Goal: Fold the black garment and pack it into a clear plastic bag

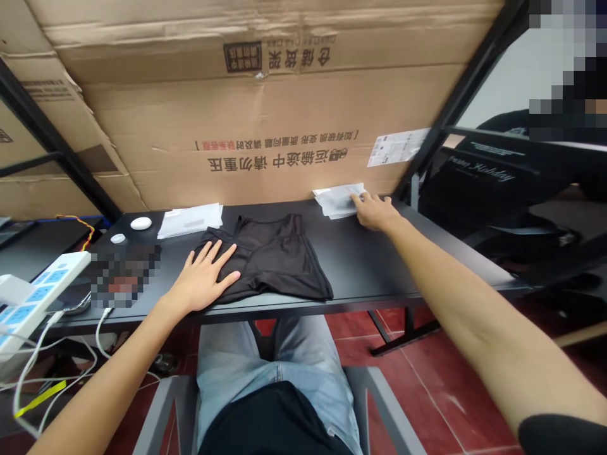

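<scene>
A dark, stretchy garment (275, 253) is spread on the black desk, with some wrinkles along its front edge; I cannot tell its exact kind. My left hand (203, 275) rests flat on the garment's left side, fingers spread and a ring on one of them. Toward the back right, my right hand (374, 212) lies at the right edge of a white, thin packet (336, 201), fingers apart and a fingertip touching it. Behind the garment's left side is another white packet (190, 219), apart from both hands.
A large cardboard sheet (284, 114) stands along the back of the desk (379, 272). At left are a white round case (141, 223), a small white disc (118, 238), a blurred-out phone-like item (124, 275), cables and a power strip (42, 294). A person in black (497, 170) sits at right.
</scene>
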Tool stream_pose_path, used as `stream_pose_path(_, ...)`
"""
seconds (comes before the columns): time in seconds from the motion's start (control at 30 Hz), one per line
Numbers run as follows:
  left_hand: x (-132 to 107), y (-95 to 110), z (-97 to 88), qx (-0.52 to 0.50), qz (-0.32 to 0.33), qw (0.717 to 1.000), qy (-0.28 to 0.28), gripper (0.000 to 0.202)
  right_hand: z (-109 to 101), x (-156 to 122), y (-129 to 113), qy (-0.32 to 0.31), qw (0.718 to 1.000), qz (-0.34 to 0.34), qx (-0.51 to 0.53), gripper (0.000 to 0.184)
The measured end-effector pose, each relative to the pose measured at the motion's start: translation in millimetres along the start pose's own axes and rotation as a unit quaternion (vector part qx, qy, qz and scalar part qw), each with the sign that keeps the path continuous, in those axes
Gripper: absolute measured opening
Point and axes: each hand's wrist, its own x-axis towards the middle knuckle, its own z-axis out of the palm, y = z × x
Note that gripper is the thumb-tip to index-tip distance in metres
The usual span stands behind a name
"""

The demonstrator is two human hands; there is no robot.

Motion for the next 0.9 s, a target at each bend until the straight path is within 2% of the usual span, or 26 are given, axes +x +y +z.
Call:
stream_pose_path(0.23, -1, 1, 3.4, 0.003, -0.001, 1.0, 0.011, 0.076, -11, -10, 1, 0.058, 0.998, 0.001, 0.011, 0.041)
stream_pose_path(0.4, -3, 4, 2.1, -0.008, -0.001, 1.0, 0.029, 0.077, -45, -5, -12, 0.155, 0.985, 0.043, 0.063, 0.037)
stream_pose_path(0.5, -3, 5, -7.0, -0.033, 0.009, 0.998, 0.061, 0.075, -75, -7, -42, 0.228, 0.968, 0.026, 0.099, 0.035)
stream_pose_path(0.6, 2, 12, -25.9, -0.104, 0.031, 0.984, 0.144, 0.053, -98, -26, -91, 0.272, 0.954, -0.067, 0.104, 0.031)
stream_pose_path(0.67, 7, 23, -40.2, -0.146, 0.049, 0.96, 0.235, 0.04, -103, -47, -129, 0.264, 0.947, -0.147, 0.113, 0.031)
stream_pose_path(0.73, 14, 37, -50.8, -0.156, 0.072, 0.936, 0.308, 0.033, -99, -70, -164, 0.235, 0.941, -0.195, 0.142, 0.032)
stream_pose_path(0.8, 21, 52, -54.7, -0.144, 0.1, 0.934, 0.311, 0.033, -90, -90, -189, 0.189, 0.939, -0.239, 0.159, 0.029)
stream_pose_path(0.9, 33, 66, -48.3, -0.14, 0.127, 0.955, 0.227, 0.038, -75, -111, -200, 0.155, 0.934, -0.268, 0.175, 0.025)
